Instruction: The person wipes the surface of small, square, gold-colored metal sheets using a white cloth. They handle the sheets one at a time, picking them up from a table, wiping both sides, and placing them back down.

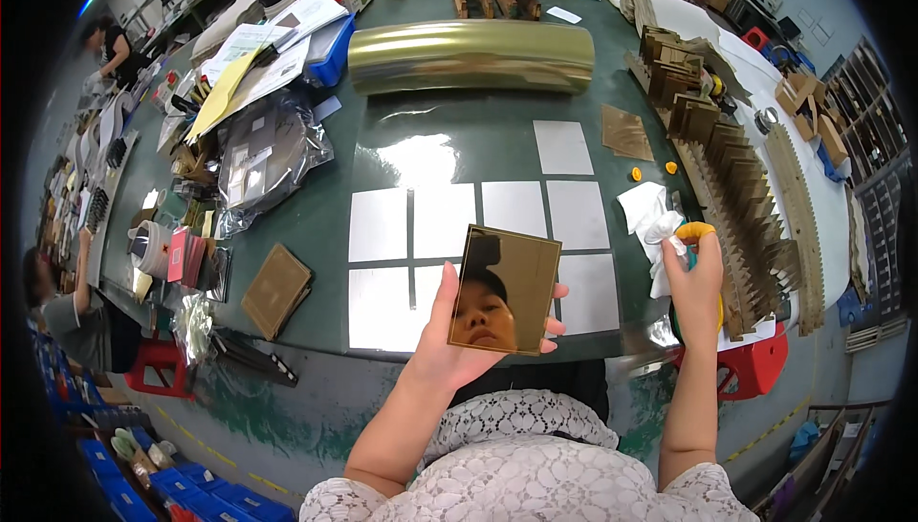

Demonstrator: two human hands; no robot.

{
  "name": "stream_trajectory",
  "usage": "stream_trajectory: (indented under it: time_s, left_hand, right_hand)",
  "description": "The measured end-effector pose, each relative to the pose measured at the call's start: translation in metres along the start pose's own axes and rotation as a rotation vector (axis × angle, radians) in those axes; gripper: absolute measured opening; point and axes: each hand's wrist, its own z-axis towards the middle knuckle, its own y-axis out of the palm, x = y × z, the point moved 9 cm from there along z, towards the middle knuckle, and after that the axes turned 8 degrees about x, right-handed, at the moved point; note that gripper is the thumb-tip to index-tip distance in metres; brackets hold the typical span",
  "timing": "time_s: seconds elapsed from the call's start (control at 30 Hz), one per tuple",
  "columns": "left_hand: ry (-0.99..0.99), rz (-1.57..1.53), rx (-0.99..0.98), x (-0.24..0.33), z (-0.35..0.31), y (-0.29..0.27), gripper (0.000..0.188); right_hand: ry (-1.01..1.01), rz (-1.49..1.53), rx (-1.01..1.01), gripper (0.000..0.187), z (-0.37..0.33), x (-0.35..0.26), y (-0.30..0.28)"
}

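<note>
My left hand [445,331] holds up a square bronze-tinted mirror plate [507,293], thumb along its left edge and fingertips showing past the right edge. Under and behind it, white square sheets [381,226] lie in rows on the green table [325,321]. Over at the right, my right hand [695,269] is closed around a curved yellow-orange thing [695,229] with a teal part, its kind hard to make out. Against that hand lies a crumpled white cloth [646,211]. Two small yellow caps [636,174] sit just beyond the cloth.
A shiny gold film roll [470,58] lies across the far side. Slotted racks with upright plates [712,168] line the right. Brown plates [277,291] are stacked at left, near a plastic-wrapped bundle [273,159] and papers. A red stool [755,364] stands below the right edge.
</note>
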Motion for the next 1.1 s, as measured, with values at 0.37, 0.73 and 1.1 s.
stream_trajectory:
  time_s: [0.37,0.73,1.1]
  left_hand:
    - [-0.055,0.343,0.193,-0.015,-0.001,0.014,0.077]
    - [-0.014,0.411,0.292,-0.023,-0.005,0.007,0.069]
    - [-0.051,0.385,0.274,-0.018,-0.010,0.019,0.069]
  right_hand:
    - [-0.160,0.617,-0.216,0.026,-0.043,-0.072,-0.015]
    - [-0.518,0.709,-0.338,0.034,-0.068,-0.140,-0.012]
    - [-0.481,0.515,-0.241,0.028,-0.060,-0.117,-0.021]
